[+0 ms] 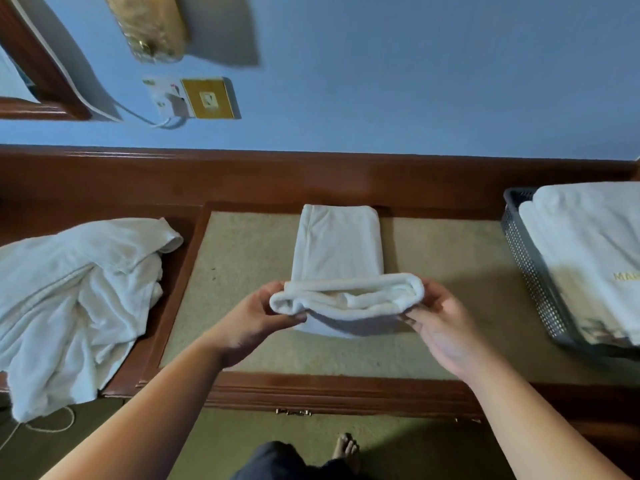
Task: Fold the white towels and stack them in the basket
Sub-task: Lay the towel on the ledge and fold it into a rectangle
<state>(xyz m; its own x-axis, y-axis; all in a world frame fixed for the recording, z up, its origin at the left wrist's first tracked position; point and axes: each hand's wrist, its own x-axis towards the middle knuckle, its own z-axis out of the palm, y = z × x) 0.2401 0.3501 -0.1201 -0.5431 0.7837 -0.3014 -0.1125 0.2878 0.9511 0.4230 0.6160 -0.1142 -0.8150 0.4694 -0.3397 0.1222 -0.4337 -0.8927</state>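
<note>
We see a long brown wooden desk (pixel 311 181) with a tan top against a blue wall, and a big heap of rumpled white towels (pixel 76 292) lies on its left end. At the right end, a grey mesh basket (pixel 530 265) holds folded white towels (pixel 585 251). In the middle lies a narrow folded white towel (pixel 341 251); our left hand (pixel 256 320) and right hand (pixel 440 323) pinch its near end, lifted and folded over.

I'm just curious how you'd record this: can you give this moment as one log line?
step: folding towel | left hand: grips near end | right hand: grips near end | basket: folded towels inside | pile: unfolded
</note>
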